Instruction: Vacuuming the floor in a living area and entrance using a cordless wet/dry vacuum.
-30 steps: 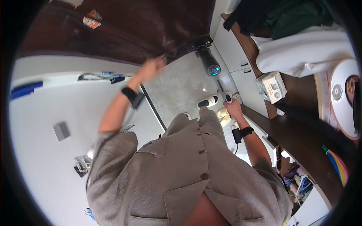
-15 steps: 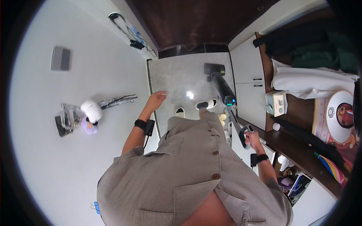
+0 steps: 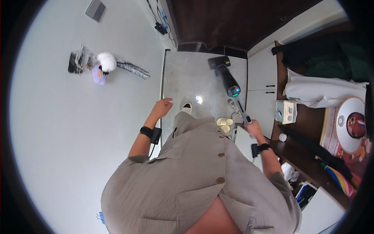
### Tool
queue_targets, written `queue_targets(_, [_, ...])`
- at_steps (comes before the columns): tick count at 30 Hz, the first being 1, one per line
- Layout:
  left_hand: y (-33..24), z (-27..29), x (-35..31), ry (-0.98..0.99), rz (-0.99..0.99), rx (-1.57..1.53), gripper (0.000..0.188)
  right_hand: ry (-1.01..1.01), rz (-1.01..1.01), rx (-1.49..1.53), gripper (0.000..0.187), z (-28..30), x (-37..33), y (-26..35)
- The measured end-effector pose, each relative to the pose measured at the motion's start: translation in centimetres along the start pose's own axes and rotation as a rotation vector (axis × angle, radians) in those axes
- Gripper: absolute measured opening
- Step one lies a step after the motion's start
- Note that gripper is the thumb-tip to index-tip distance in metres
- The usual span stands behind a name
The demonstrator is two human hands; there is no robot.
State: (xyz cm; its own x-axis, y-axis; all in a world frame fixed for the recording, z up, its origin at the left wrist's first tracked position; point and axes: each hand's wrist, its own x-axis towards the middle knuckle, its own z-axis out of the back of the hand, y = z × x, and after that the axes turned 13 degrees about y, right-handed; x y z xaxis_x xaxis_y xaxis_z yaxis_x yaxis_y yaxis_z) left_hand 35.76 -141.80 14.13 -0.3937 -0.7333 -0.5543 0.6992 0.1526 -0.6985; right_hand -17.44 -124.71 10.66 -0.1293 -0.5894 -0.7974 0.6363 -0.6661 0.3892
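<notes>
My right hand [image 3: 254,129] is wrapped round the grey handle of a cordless stick vacuum cleaner [image 3: 229,82]. Its dark body slants forward from the grip, with a lit round display on its end. At the far end the black floor head [image 3: 219,62] rests on the grey tiled floor [image 3: 183,74], a little short of the dark door. My left hand [image 3: 162,108] hangs over the floor beside the white wall, holding nothing, its fingers loosely bent. One slippered foot [image 3: 187,108] shows ahead of me; the other is hidden.
White cabinets [image 3: 261,70] line the right, below a brown shelf with clothes and a white round fan [image 3: 349,124]. Yellow slippers [image 3: 224,122] and sneakers [image 3: 235,111] stand near the vacuum. Ornaments [image 3: 103,64] hang on the left wall; cables [image 3: 161,27] run by the dark door [image 3: 230,23].
My right hand has drawn the handle slightly back and left, and the floor head has shifted left and toward the door in view. One foot has gone out of sight; more shoes show.
</notes>
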Motion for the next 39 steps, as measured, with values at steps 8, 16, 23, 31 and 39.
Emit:
queue_targets(8, [-4.1, -3.4, -8.7, 0.068, 0.062, 0.038, 0.035, 0.089, 0.130, 1.148, 0.026, -6.2, 2.4, -0.7])
queue_targets(16, [-4.9, -6.0, -4.1, 0.184, -0.021, 0.073, 0.034, 0.130, -0.050, 0.857, 0.023, -11.4, -12.0, -12.6])
queue_targets(23, [-6.4, -6.4, -0.8, 0.269, -0.004, 0.112, 0.035, 0.210, -0.315, 1.049, 0.025, -11.0, -25.3, -14.9])
queue_targets(31, [-3.1, -2.5, -3.0, 0.098, 0.084, 0.259, 0.035, 0.218, -0.269, 0.834, 0.028, -8.7, -20.8, -12.8])
queue_targets(39, [-0.6, -3.1, -15.1, -0.033, 0.151, 0.066, 0.037, 0.156, 0.080, 0.756, 0.024, -8.0, -4.9, -3.3])
